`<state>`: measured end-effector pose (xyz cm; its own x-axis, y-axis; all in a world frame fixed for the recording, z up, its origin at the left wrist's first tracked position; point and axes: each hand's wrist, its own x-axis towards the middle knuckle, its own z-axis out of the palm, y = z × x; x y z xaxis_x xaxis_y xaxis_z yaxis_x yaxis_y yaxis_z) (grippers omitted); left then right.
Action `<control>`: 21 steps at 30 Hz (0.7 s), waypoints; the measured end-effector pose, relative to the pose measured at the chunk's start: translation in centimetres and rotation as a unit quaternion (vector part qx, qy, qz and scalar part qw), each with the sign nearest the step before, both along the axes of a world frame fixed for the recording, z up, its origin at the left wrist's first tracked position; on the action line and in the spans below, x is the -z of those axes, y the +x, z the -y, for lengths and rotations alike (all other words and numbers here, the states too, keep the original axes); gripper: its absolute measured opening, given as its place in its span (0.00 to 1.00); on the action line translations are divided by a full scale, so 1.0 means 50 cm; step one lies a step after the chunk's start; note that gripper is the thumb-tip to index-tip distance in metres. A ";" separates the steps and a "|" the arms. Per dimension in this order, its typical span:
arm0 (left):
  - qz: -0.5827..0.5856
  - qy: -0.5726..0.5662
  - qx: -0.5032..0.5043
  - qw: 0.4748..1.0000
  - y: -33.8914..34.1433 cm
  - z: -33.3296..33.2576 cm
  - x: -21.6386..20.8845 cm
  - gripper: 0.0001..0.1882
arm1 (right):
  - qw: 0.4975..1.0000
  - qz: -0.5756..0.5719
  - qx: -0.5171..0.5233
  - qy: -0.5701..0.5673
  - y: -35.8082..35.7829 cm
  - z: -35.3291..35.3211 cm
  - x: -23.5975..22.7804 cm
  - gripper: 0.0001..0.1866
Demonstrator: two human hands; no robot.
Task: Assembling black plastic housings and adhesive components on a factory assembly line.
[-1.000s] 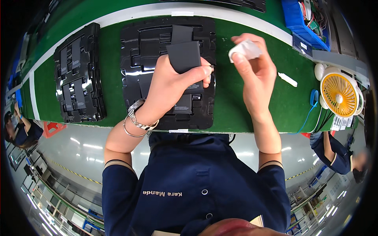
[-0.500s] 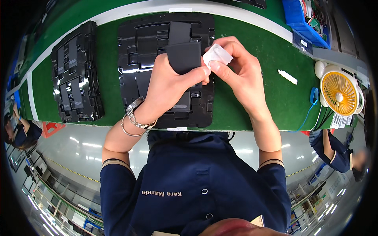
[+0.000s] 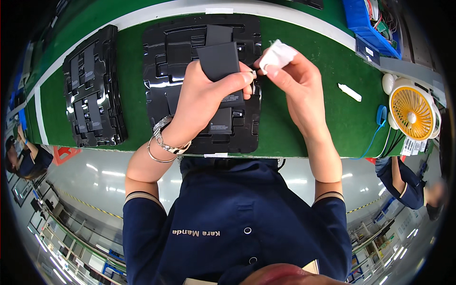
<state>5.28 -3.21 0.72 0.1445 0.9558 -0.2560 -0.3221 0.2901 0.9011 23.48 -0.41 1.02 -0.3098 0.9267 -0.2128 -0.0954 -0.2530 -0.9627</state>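
Note:
My left hand [image 3: 202,97] grips a flat black rectangular pack [image 3: 219,61] that looks like a battery, thumb across its near right corner. A small pale tab [image 3: 253,74] pokes out by the thumb tip. To the right, my right hand [image 3: 301,80] pinches a crumpled white wipe [image 3: 277,55] between thumb and fingers, a small gap away from the pack. Both hands are raised over a black moulded tray [image 3: 151,54], where similar dark packs lie in recesses, among them one [image 3: 221,124] at the near side. My left hand hides part of the tray.
On the green bench [image 3: 304,145], more black trays [image 3: 118,102] with packs stand at left. At right are a white tube [image 3: 350,92], a blue strap with a cord [image 3: 381,115] and an orange-and-white fan [image 3: 411,111]. A blue bin of wires [image 3: 356,19] sits far right.
My right hand has drawn away to the right with the wipe, opening a gap from my left hand. The pack has shifted slightly up and left, and the pale tab now shows.

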 end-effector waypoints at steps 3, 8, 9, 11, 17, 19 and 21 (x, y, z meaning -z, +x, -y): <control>-0.047 0.027 -0.008 0.998 -0.003 0.000 0.002 0.06 | 0.999 -0.021 -0.030 0.003 0.004 -0.005 0.003 0.10; -0.084 0.052 0.003 0.995 -0.001 0.004 0.004 0.05 | 0.997 0.019 -0.068 0.017 0.003 -0.001 0.007 0.10; -0.104 0.062 0.010 0.993 -0.001 0.004 0.004 0.05 | 0.997 0.035 -0.063 0.018 0.000 0.000 0.006 0.09; -0.140 0.062 0.007 0.988 0.002 0.010 0.002 0.05 | 0.996 0.052 -0.070 0.017 0.001 0.000 0.004 0.08; -0.170 0.075 -0.002 0.983 0.006 0.011 0.010 0.05 | 0.992 0.080 -0.052 0.082 -0.006 0.001 0.006 0.05; -0.147 0.065 0.003 0.987 0.007 0.006 0.009 0.05 | 0.913 0.160 0.003 0.376 -0.010 -0.003 0.030 0.07; 0.032 -0.012 -0.014 0.999 0.009 0.002 0.006 0.06 | 0.795 0.201 0.059 0.570 -0.006 -0.007 0.027 0.10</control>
<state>5.72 -3.31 0.43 0.1344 0.9533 -0.2704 -0.3871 0.3017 0.8713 23.18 -0.06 -0.35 -0.3252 0.6061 0.7259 0.3193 0.7929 -0.5190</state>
